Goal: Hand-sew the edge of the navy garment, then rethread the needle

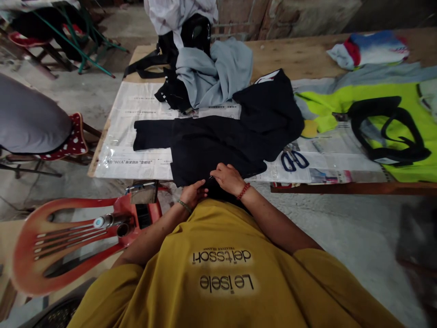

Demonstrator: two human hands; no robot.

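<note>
A dark navy garment (208, 141) lies spread on the table, its near edge hanging over the front. My left hand (194, 193) is at that hanging edge, thumb above and fingers curled, with the cloth between them. Close by on the right, my right hand (228, 177) is closed in a pinch around a small, thin dark tool (210, 177). Its tip points toward my left thumb; its exact kind is too small to make out. Dark-handled scissors (294, 161) rest to the right of the garment, blades hidden.
Newspaper (136, 161) covers the wooden table (280, 57). Behind the garment are a grey cloth (218, 70) and a black bag (196, 34). At right lie yellow-green clothing (368, 98) and a black strap (389, 130). A red plastic chair (68, 205) stands left; a seated person is farther left.
</note>
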